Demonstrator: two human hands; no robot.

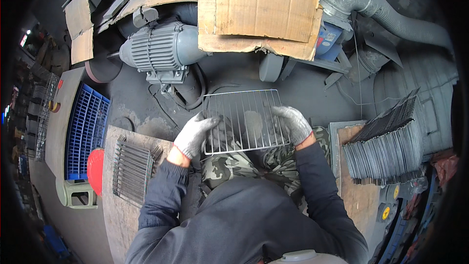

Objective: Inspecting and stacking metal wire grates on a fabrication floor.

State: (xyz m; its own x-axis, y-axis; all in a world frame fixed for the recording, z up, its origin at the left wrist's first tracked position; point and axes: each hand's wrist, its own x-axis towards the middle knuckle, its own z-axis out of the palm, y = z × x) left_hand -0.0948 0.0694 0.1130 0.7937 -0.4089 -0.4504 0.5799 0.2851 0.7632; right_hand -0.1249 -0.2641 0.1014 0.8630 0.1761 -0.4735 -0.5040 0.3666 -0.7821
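Observation:
A wire rack (244,122) of thin parallel metal rods in a rectangular frame is held over my lap, between both gloved hands. My left hand (196,133), in a grey-white work glove, closes on the rack's left side. On the opposite side my right hand (293,124), gloved alike, grips the frame. Some fingers of each hand lie behind the wires. A pile of similar racks (133,170) rests on the board to my left. To my right stands a thick, leaning stack of wire racks (386,151).
Ahead is a grey electric motor (156,49) beside a cardboard-covered machine (259,10). A grey duct hose (405,24) runs along the far right. At left are a blue plastic crate (88,127), a red round seat (95,171) and a pale green stool (78,195). Cables (195,98) lie on the floor.

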